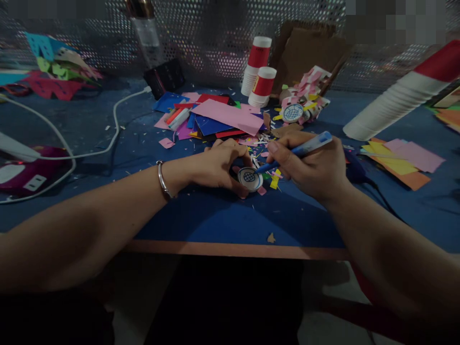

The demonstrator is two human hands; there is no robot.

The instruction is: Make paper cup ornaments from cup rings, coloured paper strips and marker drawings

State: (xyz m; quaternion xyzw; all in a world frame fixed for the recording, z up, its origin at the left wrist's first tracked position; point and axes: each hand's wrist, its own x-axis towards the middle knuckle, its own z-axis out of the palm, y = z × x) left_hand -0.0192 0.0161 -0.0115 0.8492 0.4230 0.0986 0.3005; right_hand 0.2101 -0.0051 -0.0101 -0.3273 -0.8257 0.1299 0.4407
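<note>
Head view, looking down at two bare hands working over a blue surface [223,215]; clock positions are counted from the small white disc [247,178] between the hands. The disc bears a blue grid drawing, with a blue line near its rim. The left hand [221,165] comes in from 9 o'clock, its fingers curled and clamped on the disc; a silver bracelet [163,179] circles that wrist. The right hand [312,165] is at 3 o'clock, its fingers closed together on a blue marker [311,143] that slants down so its tip meets the disc's edge; how firmly it presses cannot be told.

Coloured paper sheets [226,115] lie heaped at 11 o'clock, with small paper scraps [275,181] scattered just beside the disc. Two short stacks of red-and-white paper cups [264,84] stand upright at 12 o'clock. At 1 o'clock sits a bundle of pink and yellow strips [311,96] carrying a similar grid-marked round [293,113], with brown cardboard [305,52] behind. A longer, tilted cup stack [391,103] is at 2 o'clock, and orange, yellow and pink sheets [402,155] lie at 3 o'clock. Well apart at 9 o'clock are a purple device [27,175] and a white cable [115,122].
</note>
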